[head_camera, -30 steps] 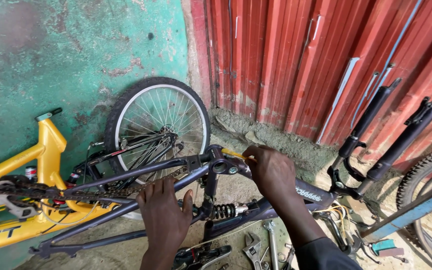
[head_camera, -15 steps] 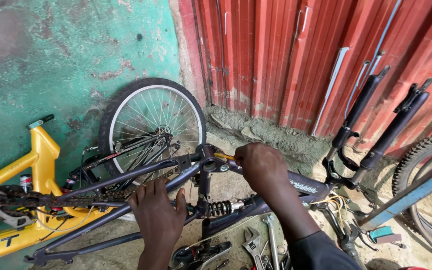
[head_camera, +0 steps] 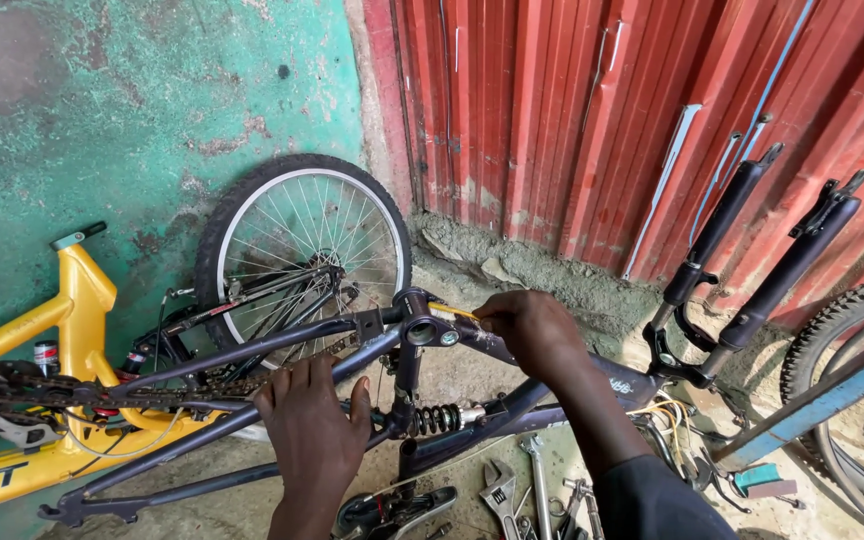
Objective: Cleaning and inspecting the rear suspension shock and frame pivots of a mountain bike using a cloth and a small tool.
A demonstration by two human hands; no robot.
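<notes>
Two hands steady a dark purple bicycle frame (head_camera: 282,345): the left hand (head_camera: 314,428) wraps its lower tube, the right hand (head_camera: 532,330) pinches a yellow-handled tool (head_camera: 450,311) at the pivot. Rigid, fairly heavy steel; the tubes likely offer the firmest grip.

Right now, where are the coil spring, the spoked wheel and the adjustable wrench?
coil spring (head_camera: 436,418), head view, middle of its black coils.
spoked wheel (head_camera: 214,228), head view, left side of its tyre.
adjustable wrench (head_camera: 498,493), head view, its jaw end.

Dark purple bike frame (head_camera: 282,345), yellow frame (head_camera: 72,310), teal wall (head_camera: 102,110), red ribbed sheeting (head_camera: 572,110).
</notes>
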